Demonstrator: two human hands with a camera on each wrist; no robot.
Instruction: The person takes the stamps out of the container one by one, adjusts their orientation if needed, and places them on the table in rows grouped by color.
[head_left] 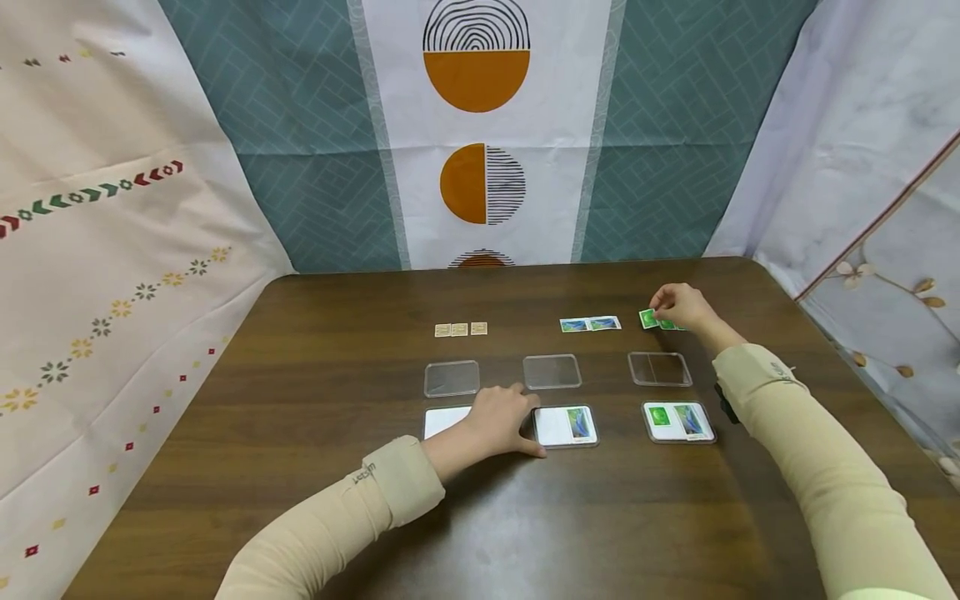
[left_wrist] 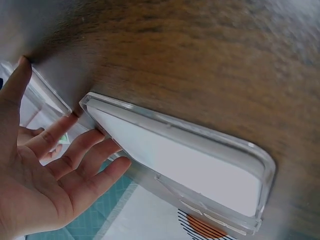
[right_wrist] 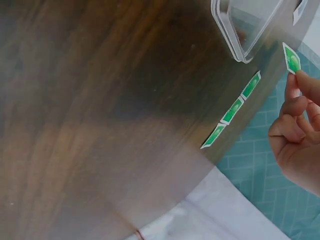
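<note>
Between thumb and fingertips, my right hand (head_left: 681, 307) pinches a small green stamp (right_wrist: 292, 59) with a white border, at the far right of the table. Beside it lies a row of several more green stamps (right_wrist: 231, 111). My left hand (head_left: 498, 421) spans the left end of the middle clear case (head_left: 555, 428), thumb at its front corner and forefinger at its back corner. That case holds a white card with one blue-green stamp (head_left: 579, 422). Another case with a white card (left_wrist: 175, 155) lies under the left hand's other fingers, partly hidden in the head view.
A third case (head_left: 678, 422) on the right holds a card with a green and a blue stamp. Behind the cases lie three clear lids (head_left: 551, 372). Farther back are tan stamps (head_left: 460, 330) and blue stamps (head_left: 590, 324). Cloth hangs around the wooden table (head_left: 322, 433).
</note>
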